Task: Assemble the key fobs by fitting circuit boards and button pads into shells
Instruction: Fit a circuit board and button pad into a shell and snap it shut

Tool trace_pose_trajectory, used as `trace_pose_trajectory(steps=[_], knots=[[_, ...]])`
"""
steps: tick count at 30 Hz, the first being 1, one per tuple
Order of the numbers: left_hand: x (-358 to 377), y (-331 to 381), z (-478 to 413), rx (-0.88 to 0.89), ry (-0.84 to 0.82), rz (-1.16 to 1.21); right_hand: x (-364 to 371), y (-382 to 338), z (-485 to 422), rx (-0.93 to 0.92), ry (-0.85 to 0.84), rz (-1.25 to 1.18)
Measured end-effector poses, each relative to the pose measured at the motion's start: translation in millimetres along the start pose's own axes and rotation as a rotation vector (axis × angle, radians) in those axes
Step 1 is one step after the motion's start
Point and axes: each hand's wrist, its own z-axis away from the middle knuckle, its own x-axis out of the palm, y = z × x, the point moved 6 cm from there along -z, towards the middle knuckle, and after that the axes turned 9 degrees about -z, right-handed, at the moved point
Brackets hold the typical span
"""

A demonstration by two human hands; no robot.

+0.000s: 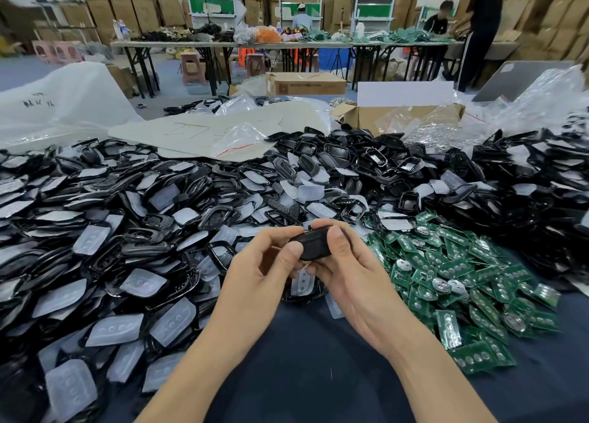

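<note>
A black key fob shell (314, 245) is held above the table's middle by both hands. My left hand (264, 269) grips its left end, thumb on top. My right hand (345, 269) grips its right end, thumb pressed on the upper face. What sits inside the shell is hidden by my fingers. A translucent button pad (301, 282) lies just under my hands. Green circuit boards (462, 282) are heaped to the right. Black shells and clear pads (134, 247) are piled to the left and behind.
The table has a dark blue cloth (312, 359), bare between my forearms. An open cardboard box (376, 116) and plastic bags (526, 110) stand at the back. Farther off are long tables (255, 45) with people working.
</note>
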Motion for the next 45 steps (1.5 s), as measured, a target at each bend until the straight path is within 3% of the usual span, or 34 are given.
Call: trace_pose_trajectory(steps=[12,25,33,37,45], knots=[[-6,5,0,0.048,0.11,-0.118,3,-1,2,-0.034,-0.018,0.025],[-5,3,2,0.007,0.095,-0.024,2,-1,2,-0.085,-0.036,0.094],[-5,4,2,0.006,0.133,-0.019,2,-8,4,-0.181,0.046,0.174],[-9,-1,-1,-0.028,0.152,-0.02,2,-20,8,-0.299,0.136,0.353],[-6,-20,-9,-0.216,0.058,0.372,4,-20,12,-0.333,0.136,0.674]])
